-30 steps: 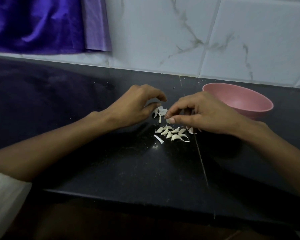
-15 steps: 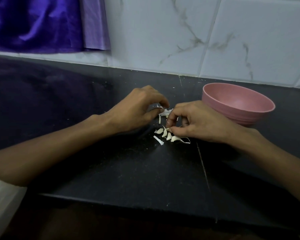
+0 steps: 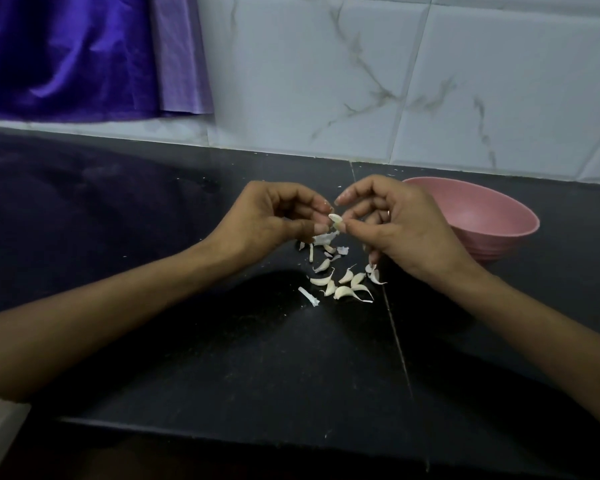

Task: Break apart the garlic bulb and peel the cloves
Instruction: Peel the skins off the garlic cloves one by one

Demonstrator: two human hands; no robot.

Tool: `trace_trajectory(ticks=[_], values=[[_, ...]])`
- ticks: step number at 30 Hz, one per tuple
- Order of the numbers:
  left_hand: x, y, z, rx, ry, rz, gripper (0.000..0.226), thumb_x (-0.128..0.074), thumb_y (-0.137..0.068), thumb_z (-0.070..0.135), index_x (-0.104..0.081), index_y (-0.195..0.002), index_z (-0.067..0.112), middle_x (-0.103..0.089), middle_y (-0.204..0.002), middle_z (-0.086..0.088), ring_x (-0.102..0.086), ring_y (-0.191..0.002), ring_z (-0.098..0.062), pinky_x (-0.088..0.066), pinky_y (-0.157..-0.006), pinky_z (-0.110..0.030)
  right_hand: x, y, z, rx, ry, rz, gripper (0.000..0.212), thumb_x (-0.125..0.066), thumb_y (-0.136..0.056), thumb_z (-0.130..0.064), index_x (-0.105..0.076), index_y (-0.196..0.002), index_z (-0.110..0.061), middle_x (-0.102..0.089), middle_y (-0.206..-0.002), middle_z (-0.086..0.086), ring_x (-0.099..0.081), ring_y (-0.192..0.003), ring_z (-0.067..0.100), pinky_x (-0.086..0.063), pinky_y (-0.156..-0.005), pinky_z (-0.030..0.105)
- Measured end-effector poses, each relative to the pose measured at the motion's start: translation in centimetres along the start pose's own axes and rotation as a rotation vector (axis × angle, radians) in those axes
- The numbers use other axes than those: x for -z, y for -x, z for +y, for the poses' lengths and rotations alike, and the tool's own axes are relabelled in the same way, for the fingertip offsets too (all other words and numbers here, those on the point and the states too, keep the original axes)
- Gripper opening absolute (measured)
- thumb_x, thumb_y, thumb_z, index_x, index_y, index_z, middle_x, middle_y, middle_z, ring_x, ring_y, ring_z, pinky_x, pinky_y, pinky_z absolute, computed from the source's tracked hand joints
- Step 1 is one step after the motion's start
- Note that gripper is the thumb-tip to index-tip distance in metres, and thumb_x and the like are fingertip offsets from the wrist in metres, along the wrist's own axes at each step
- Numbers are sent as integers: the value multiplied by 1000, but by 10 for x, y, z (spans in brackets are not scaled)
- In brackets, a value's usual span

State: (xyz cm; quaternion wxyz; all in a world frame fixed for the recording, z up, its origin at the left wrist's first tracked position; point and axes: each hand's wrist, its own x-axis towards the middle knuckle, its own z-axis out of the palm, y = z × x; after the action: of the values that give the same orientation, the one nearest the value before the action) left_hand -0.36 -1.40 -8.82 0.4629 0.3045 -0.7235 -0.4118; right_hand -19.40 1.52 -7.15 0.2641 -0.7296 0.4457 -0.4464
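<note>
A single garlic clove (image 3: 336,221) is held up above the black counter (image 3: 222,358), pinched between the thumb and fingers of my right hand (image 3: 400,223). My left hand (image 3: 274,216) sits just left of it, its curled fingertips meeting the clove's left side. Below the hands lie several loose cloves (image 3: 343,284) in a small cluster, with torn white skins (image 3: 323,239) behind them and a white stem scrap (image 3: 308,296) at the left.
A pink bowl (image 3: 489,216) stands right behind my right hand, near the white marble-tiled wall (image 3: 395,81). Purple cloth (image 3: 66,53) hangs at the back left. The counter's front edge (image 3: 222,427) runs below my forearms.
My right hand has come up from the pile of cloves with one clove in its fingers. My left hand has risen to meet it. The cloves that the right hand covered now show.
</note>
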Motion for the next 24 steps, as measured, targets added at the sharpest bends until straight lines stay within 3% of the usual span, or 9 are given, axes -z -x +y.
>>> trace_trajectory(ticks=[7,11,14,20,24], values=[[-2,2,3,-32,59,61,23,-75,-70,10,-68,-87,-3,-74,-76,-7,-69,-68,-13,-60,-64,-27,-5,3,-1,-170,-248,-22,17,-74,-82,0,-70,-97,-8,-68,-71,5,-57,-49,10,-52,-44,24],[-1,2,1,-27,43,111,27,-75,-68,14,-66,-85,-6,-69,-74,-14,-63,-62,-22,-58,-58,-30,-7,6,-4,-269,-408,-22,15,-73,-80,5,-71,-94,1,-70,-82,21,-67,-62,17,-61,-60,28],[-2,3,-1,-27,16,116,24,-75,-69,16,-67,-83,-1,-68,-73,-11,-64,-61,-19,-58,-56,-30,-7,8,-5,-326,-490,-17,16,-71,-79,6,-70,-94,3,-73,-89,22,-71,-70,22,-62,-70,31],[-4,5,-2,-45,0,143,16,-75,-74,13,-70,-82,1,-67,-71,-12,-63,-58,-17,-58,-54,-30,-8,9,-4,-386,-561,-35,25,-71,-77,3,-68,-102,8,-72,-99,25,-73,-76,24,-62,-71,30],[-7,7,-3,-67,-20,164,10,-74,-80,8,-69,-81,0,-64,-66,-9,-60,-55,-17,-57,-51,-31,-11,11,-5,-401,-600,-29,26,-73,-65,-5,-70,-90,2,-74,-85,17,-73,-71,22,-62,-68,29]])
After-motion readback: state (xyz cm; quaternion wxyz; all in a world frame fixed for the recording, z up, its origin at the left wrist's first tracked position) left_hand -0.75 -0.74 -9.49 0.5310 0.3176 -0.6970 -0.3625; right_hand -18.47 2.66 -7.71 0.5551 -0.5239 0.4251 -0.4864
